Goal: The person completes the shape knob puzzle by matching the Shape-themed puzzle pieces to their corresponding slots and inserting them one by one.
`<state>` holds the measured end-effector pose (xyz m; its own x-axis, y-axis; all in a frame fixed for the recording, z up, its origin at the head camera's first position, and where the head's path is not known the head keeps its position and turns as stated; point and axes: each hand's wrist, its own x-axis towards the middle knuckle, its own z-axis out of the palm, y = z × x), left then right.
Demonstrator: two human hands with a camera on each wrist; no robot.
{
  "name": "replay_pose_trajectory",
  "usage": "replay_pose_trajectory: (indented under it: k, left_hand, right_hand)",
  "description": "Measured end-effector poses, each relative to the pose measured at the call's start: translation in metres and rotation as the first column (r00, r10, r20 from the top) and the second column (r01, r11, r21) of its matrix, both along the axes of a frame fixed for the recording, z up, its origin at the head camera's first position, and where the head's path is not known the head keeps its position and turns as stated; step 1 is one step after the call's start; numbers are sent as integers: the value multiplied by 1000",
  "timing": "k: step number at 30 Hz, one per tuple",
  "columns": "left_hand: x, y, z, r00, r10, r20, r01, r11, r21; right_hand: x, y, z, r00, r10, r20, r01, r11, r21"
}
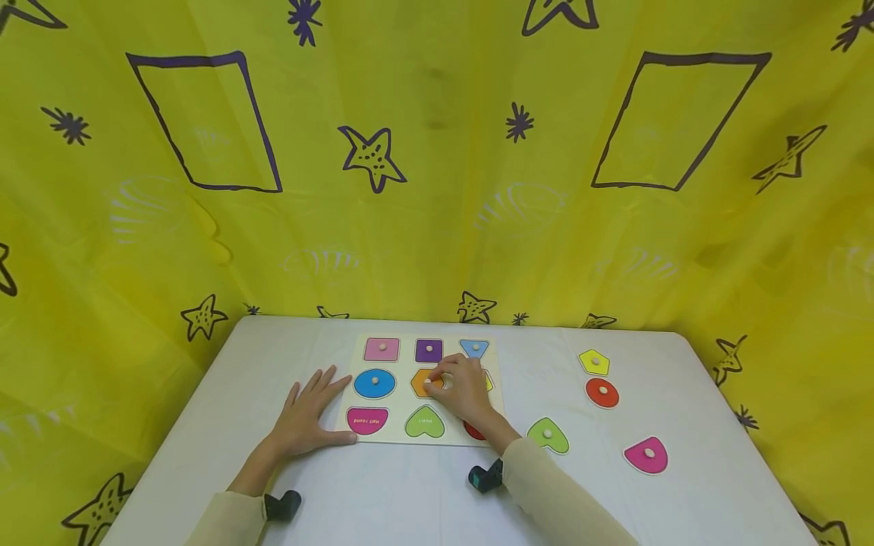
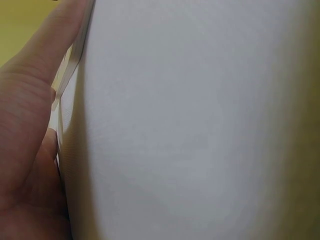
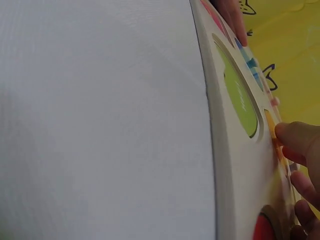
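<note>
A white puzzle board (image 1: 403,438) lies mid-table with coloured knobbed shapes in it. My right hand (image 1: 444,379) reaches over the board and pinches the knob of the orange hexagon piece (image 1: 419,384) in the middle cell. In the right wrist view the thumb (image 3: 295,137) rests on that orange piece (image 3: 272,131), beside the green heart recess (image 3: 240,100). My left hand (image 1: 315,409) lies flat and open on the table, its thumb against the board's front left edge. The left wrist view shows this left hand (image 2: 30,125) along the board's edge (image 2: 70,70).
Loose pieces lie on the white table (image 1: 410,500) to the right: a yellow pentagon (image 1: 594,362), a red circle (image 1: 602,393), a green heart (image 1: 548,435) and a pink half-round (image 1: 646,455). Yellow starred cloth (image 1: 437,189) hangs behind and at both sides.
</note>
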<state>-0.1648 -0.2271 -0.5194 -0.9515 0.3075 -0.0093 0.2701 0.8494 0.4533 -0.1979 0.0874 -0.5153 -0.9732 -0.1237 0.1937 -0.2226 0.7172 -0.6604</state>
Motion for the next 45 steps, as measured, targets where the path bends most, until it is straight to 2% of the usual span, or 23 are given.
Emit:
replay_pose_trajectory:
  k: [4,7,11,16,26,37,45]
  left_hand:
    - [0,-1,-1,1000,1,-3,-1,1000,-4]
    - [-1,-1,-1,1000,2,-7,-3,1000,-7]
    - [-1,-1,-2,1000,-2,-9,2,1000,-6]
    - [0,0,-1,1000,-3,-8,3,1000,0]
    - [2,1,3,1000,-3,-9,4,1000,14]
    - [0,-1,-4,1000,-4,-19,4,1000,4]
    - [0,0,-3,1000,-7,-22,7,1000,5]
  right_hand:
    - [-4,10,7,993,103,51,-103,995,5]
    - [-8,22,12,980,196,40,-194,980,-45]
    - [-12,42,18,972,235,33,-230,968,-103]
    - [-16,72,26,983,169,73,-164,984,-65]
    - [-23,144,41,997,41,64,-38,999,-36]
    - [-13,207,36,998,-55,-10,55,998,-28]
    - [-6,242,30,995,-85,-50,86,996,35]
